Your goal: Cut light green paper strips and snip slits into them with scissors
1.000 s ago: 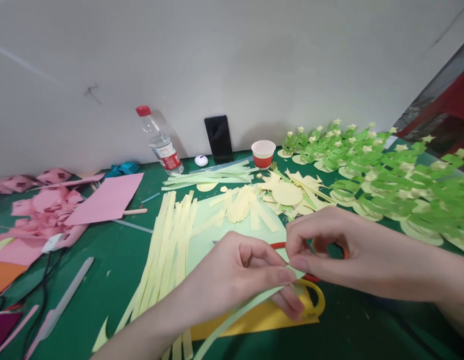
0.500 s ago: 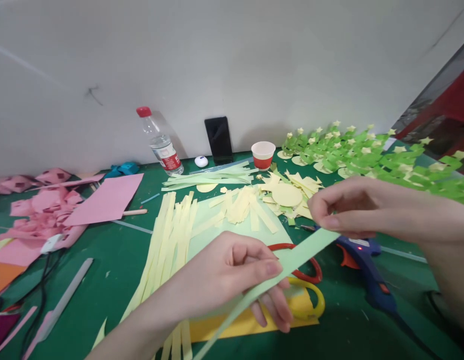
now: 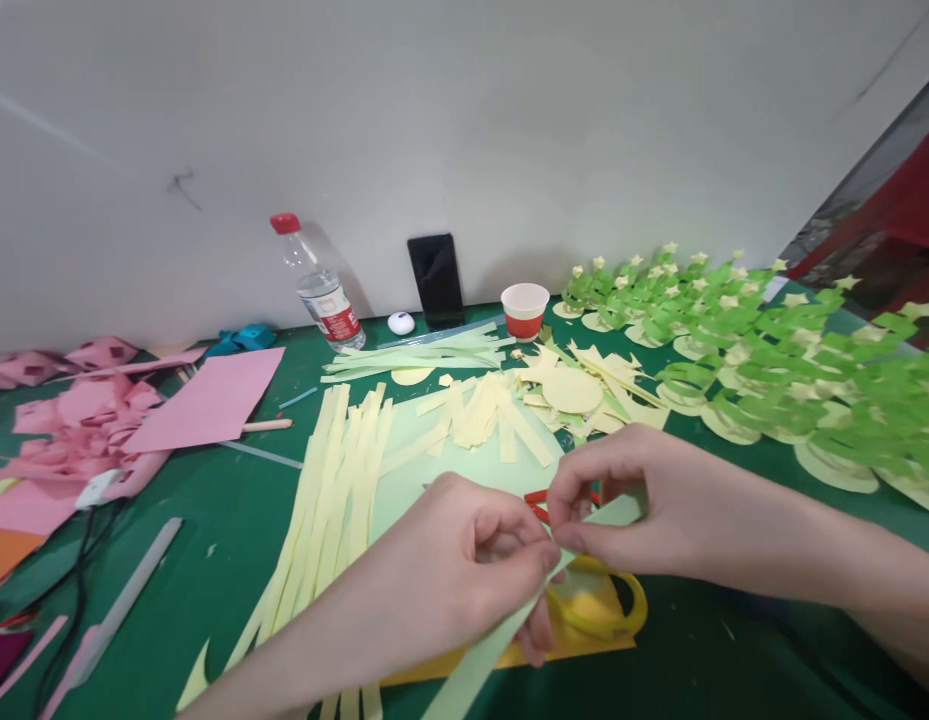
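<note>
A pale green paper strip (image 3: 488,655) runs diagonally between my hands, its lower end hanging toward the front edge of view. My left hand (image 3: 479,565) is closed on it, pinching between thumb and fingers. Right beside it, my right hand (image 3: 606,495) pinches the same strip near its upper end. Below the hands lie scissors with a yellow handle (image 3: 635,605) and a red handle (image 3: 537,497), partly covered by my hands. An orange-yellow paper sheet (image 3: 434,668) shows under them. Long pale yellow paper strips (image 3: 325,490) lie to the left over a light green sheet (image 3: 404,425).
Along the wall stand a water bottle (image 3: 325,295), a black phone (image 3: 436,280) and a paper cup (image 3: 525,312). Green spiral paper trees (image 3: 734,340) with stars fill the right. Pink paper (image 3: 209,400) and a glue stick (image 3: 130,600) lie left. Yellow cutouts (image 3: 573,390) sit behind my hands.
My right hand has moved left and down along the strip, from well apart to right beside my left hand. The glue gun at the right is now hidden behind my right arm.
</note>
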Demonstrator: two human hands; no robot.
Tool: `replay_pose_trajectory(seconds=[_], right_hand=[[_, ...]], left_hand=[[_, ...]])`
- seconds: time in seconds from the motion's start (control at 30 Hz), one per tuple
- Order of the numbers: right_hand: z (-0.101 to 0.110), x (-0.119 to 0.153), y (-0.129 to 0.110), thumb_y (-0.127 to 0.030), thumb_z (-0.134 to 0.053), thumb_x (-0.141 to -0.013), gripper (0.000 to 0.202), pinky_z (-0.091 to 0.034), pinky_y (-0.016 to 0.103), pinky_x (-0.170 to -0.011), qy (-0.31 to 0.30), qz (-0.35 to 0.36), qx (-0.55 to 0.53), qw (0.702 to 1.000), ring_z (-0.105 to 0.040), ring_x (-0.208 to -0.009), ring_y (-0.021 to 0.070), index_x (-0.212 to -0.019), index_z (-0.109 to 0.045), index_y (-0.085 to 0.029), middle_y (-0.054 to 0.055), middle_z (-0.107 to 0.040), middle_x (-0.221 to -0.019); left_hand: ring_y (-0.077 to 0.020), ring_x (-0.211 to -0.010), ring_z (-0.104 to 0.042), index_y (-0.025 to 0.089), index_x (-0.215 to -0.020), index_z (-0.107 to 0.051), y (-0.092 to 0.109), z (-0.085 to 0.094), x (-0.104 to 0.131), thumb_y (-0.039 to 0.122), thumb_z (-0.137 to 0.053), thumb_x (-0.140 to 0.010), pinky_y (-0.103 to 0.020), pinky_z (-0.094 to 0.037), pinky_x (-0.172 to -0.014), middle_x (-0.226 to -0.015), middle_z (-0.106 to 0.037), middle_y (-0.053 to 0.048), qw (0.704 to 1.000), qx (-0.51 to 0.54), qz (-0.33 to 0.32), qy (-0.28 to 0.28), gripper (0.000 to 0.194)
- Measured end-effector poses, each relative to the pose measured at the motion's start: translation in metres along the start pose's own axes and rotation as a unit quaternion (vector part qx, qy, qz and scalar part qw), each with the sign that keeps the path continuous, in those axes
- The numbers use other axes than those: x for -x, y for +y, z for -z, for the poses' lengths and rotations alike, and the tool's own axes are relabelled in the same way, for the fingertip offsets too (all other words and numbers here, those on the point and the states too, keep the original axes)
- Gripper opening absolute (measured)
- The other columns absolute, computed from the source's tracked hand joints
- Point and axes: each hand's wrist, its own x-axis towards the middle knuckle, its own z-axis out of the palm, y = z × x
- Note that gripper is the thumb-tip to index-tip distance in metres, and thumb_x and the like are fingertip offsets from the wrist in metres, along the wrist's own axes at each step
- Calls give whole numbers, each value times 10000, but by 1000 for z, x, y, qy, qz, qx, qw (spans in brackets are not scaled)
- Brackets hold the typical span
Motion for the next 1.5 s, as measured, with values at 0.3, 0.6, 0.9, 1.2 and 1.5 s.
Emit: replay_pose_trajectory(seconds=[0.3, 0.6, 0.9, 1.2, 1.5], right_hand=[[0, 0, 0, -158, -545, -625, 57, -325, 157, -456, -49, -39, -9, 998, -426, -511, 66, -571, -564, -165, -44, -510, -532], [43, 7, 13, -214, -525, -657, 111, -343, 168, -359, -68, -143, -15, 987, -449, -342, 62, -562, -475, -184, -58, -503, -442], [38, 6, 7, -378, -592, -731, 189, -363, 190, -404, 1, -17, -22, 1000, -502, -486, 93, -734, -652, -198, 1, -609, -630], [32, 11, 6, -320, -617, -739, 247, -235, 182, -316, -62, -58, -121, 989, -352, -311, 53, -539, -591, -177, -60, -424, -365], [48, 15, 11, -274, -645, -713, 209, -232, 185, -302, -90, -82, -145, 982, -349, -266, 53, -525, -595, -198, -59, -453, -313]], left_hand=[[-95, -571, -621, 154, -563, -515, 1, -3, 1, 137, -414, -793, -131, -406, -512, -581, -638, 24, 1000, 26, -4, -13, 253], [-112, -561, -645, 157, -609, -550, 5, 11, 8, 261, -517, -813, -135, -425, -490, -555, -687, -10, 994, 106, 7, -28, 231], [-127, -588, -639, 146, -650, -597, 5, 10, -2, 346, -565, -799, -202, -499, -598, -601, -676, -18, 989, 146, -2, -11, 251], [-128, -645, -655, 151, -656, -578, 5, 8, 0, 343, -509, -843, -191, -476, -629, -638, -686, -21, 991, 125, -15, -44, 277], [-112, -541, -625, 184, -637, -509, 11, 7, 4, 320, -454, -870, -193, -440, -626, -509, -631, 35, 988, 138, -21, -71, 275]])
